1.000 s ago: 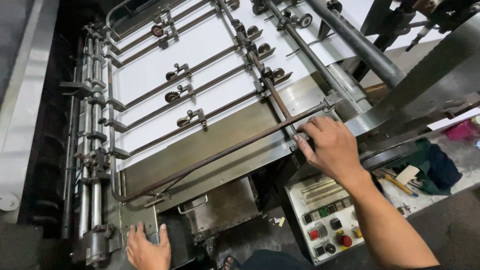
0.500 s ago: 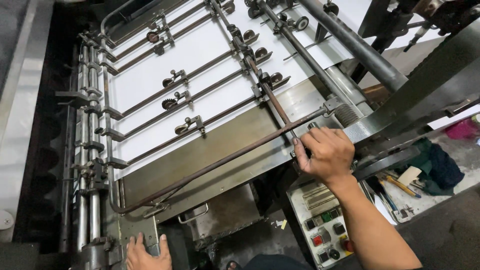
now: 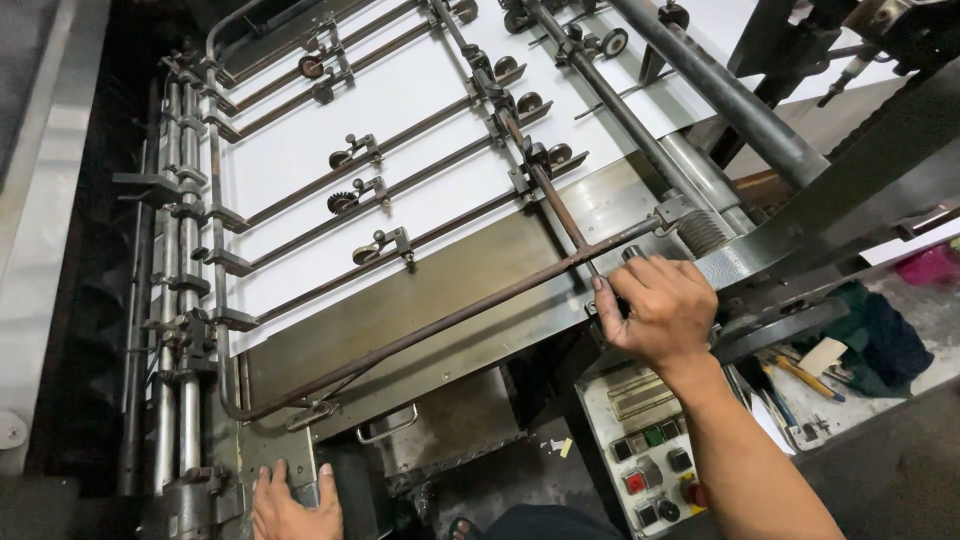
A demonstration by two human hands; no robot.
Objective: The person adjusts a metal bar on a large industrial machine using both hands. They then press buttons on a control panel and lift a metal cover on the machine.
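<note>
- Right hand (image 3: 660, 310) clenched around the near end of a rusty brown rod (image 3: 420, 330), at the right edge of the sheet-feeding machine's steel feed board (image 3: 470, 275).
- Rod's long axis slanting away down-left from that grip, toward the left hand (image 3: 295, 505).
- Left hand released, spread flat on the machine frame (image 3: 265, 455) just below the rod's far bend.
- White paper sheets (image 3: 300, 170) lying beyond the rod, under roller arms.

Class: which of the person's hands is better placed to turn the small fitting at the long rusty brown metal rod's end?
Right hand: it grips there on the long rusty brown metal rod. Left hand rests far away on the frame.
</note>
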